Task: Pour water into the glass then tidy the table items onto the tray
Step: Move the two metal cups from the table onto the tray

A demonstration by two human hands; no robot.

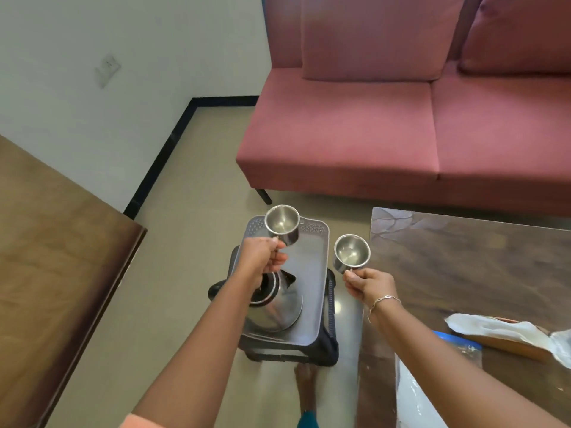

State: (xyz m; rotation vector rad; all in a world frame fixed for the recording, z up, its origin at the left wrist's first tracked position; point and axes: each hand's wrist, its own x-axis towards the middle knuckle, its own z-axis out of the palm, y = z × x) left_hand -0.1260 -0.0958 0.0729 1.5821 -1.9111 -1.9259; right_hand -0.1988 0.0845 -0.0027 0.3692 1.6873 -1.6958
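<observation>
- Nearest the camera: both forearms reach forward and down; a bare foot (304, 378) stands on the floor below the stool.
- Left hand (262, 261): fingers curled, pinching the handle of a steel cup (281, 224). The cup is held clear above the far end of the grey tray (312, 267), mouth tipped toward the camera.
- Right hand (369, 285): fingers likewise curled on the handle of a second steel cup (352, 253), held in the air between the tray's right edge and the wooden table (463, 257) — over neither surface squarely.
- Tray: rests on a dark stool (327, 347). A steel kettle (275, 307) with a black handle already stands on its near end.
- Contents: both cups show bare, shiny interiors; whether any water remains cannot be told.
- Table: near the right edge lie a white cloth (494, 329), a wooden item under it and something blue, all untouched.
- Assessment: tidying appears well advanced. Kettle placed; both cups lifted but not yet set down. Remaining, by my judgement — lower each cup onto the free far half of the tray.
</observation>
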